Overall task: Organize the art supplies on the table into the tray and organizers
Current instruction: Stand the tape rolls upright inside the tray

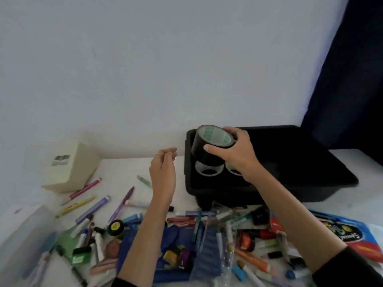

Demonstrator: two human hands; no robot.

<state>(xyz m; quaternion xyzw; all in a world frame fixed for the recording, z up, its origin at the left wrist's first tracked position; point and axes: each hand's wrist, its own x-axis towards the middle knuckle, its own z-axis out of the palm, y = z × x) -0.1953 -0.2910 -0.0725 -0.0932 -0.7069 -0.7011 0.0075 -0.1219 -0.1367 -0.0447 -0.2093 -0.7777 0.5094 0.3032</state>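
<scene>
My right hand (234, 151) grips a wide roll of black tape (204, 145), held tilted over the left part of the black tray (300, 158). Two clear tape rolls (208, 169) lie flat inside the tray just beneath it. My left hand (163, 168) hovers to the left of the tray above the white table, fingers loosely curled and holding nothing. A jumble of pens, markers and paint tubes (186, 230) covers the near part of the table.
A cream box organizer (70, 168) stands at the back left. A clear plastic container (31, 235) sits at the near left. A colourful packet (348, 233) lies at the right. A dark curtain (352, 69) hangs at the back right beside the wall.
</scene>
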